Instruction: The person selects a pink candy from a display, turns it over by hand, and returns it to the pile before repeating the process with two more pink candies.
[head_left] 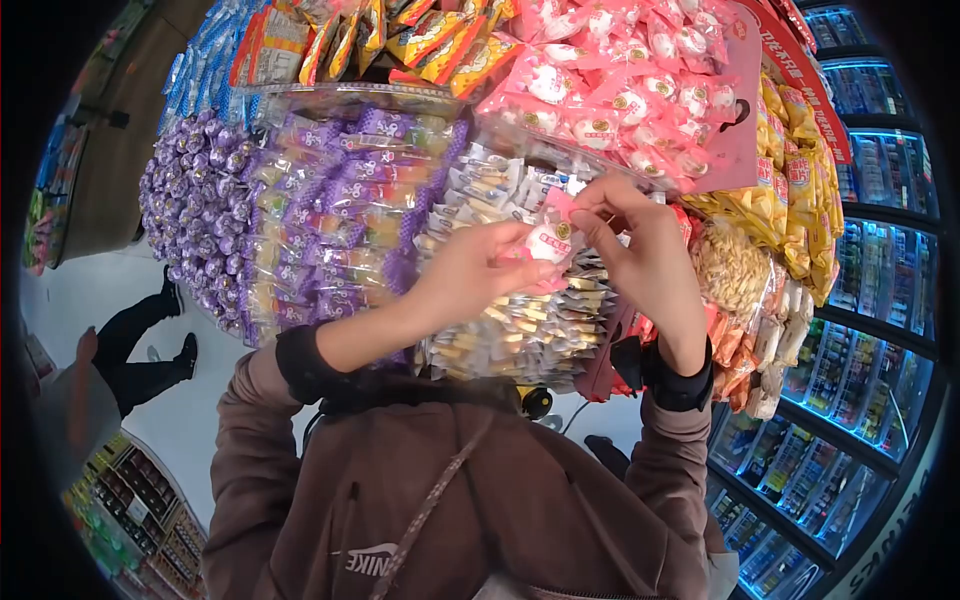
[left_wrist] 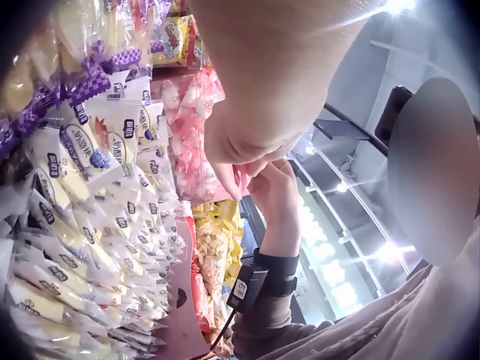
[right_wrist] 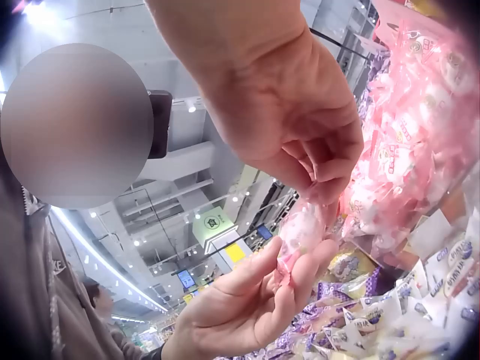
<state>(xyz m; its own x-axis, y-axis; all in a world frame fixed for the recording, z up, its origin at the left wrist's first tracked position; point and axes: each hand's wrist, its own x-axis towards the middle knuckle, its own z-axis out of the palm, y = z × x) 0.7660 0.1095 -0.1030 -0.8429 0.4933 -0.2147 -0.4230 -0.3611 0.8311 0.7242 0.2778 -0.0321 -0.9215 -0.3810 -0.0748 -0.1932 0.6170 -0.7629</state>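
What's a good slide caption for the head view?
Two hands, left and right, hold one pink-wrapped sweet above bins of packaged snacks.

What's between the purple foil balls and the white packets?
Purple-trimmed clear packs lie between the purple foil balls and the white packets, as the head view shows.

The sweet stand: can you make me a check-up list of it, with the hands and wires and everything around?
Surface: mostly hidden; a clear divider shows.
Job's things: one pink packet, held up between both hands; more pink packets are heaped behind.
Clutter: purple balls, white packets and yellow bags, crowded together.
Hands: left hand supports the packet in its fingers; right hand pinches one end.
Cables: thin black cable by the right wrist.
Surroundings: lit shelves; someone's legs.
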